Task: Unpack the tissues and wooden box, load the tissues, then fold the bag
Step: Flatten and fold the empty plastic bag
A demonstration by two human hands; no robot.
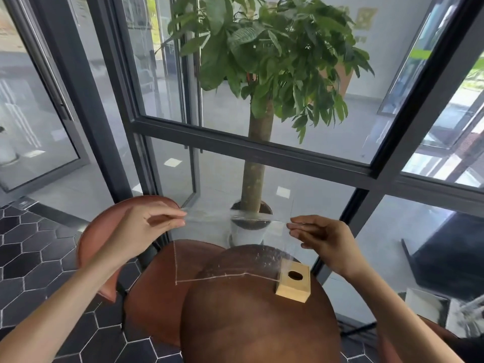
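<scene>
A clear plastic bag (230,252) hangs stretched in the air above the round brown table (256,315). My left hand (146,229) pinches its upper left corner. My right hand (322,237) pinches its upper right corner. The bag's bottom seam hangs just over the table's far edge. A small wooden box (293,284) with a round hole in its top stands on the table at the right, partly behind the bag's lower right corner. No tissues show outside the box.
A brown leather chair (110,244) stands beyond the table on the left. A potted tree (251,226) in a white pot stands behind the bag against the glass wall. Papers and a dark object lie at the lower right.
</scene>
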